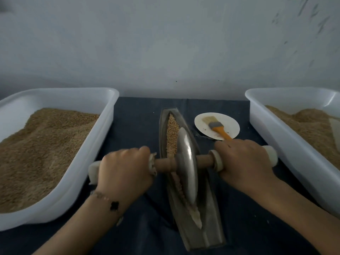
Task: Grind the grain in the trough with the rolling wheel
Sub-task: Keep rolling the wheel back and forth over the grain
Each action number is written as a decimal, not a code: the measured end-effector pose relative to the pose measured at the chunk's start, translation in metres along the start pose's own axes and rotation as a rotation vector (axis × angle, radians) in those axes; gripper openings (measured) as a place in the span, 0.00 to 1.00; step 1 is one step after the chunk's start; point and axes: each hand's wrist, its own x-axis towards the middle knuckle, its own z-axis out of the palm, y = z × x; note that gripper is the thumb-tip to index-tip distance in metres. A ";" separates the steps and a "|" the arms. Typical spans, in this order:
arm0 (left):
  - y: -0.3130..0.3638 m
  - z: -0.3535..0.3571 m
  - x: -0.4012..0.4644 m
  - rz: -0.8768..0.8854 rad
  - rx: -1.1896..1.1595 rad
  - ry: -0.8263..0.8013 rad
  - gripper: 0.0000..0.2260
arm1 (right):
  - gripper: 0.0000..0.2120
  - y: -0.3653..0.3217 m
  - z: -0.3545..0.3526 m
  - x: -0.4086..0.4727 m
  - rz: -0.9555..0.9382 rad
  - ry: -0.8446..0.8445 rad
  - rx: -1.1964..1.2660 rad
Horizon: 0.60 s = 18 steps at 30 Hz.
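A long, boat-shaped metal trough (211,216) lies lengthwise on the dark cloth in the middle of the table. Tan grain (172,134) fills its far groove, and finer crushed grain shows near its front. A metal rolling wheel (186,163) stands on edge in the groove around the trough's middle, with a wooden axle (204,160) through it. My left hand (125,169) grips the axle's left handle. My right hand (245,163) grips the right handle.
A white tub (88,150) of grain stands at the left and another white tub (287,137) at the right. Behind the right hand a white plate (229,124) holds an orange-handled brush (218,128). A grey wall rises behind the table.
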 end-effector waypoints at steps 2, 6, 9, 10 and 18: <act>-0.003 0.013 0.020 -0.050 0.023 0.021 0.12 | 0.15 0.003 0.017 0.018 0.053 -0.018 -0.021; -0.008 0.033 0.059 -0.094 -0.025 0.032 0.12 | 0.11 0.011 0.041 0.055 0.067 0.034 -0.058; -0.013 0.043 0.073 -0.142 -0.091 -0.003 0.12 | 0.12 0.011 0.047 0.071 0.046 0.034 -0.097; -0.014 0.046 0.074 -0.151 -0.113 -0.007 0.13 | 0.11 0.011 0.048 0.073 0.037 0.048 -0.109; -0.009 0.033 0.035 -0.125 -0.153 -0.034 0.14 | 0.13 0.002 0.025 0.040 -0.040 0.114 -0.087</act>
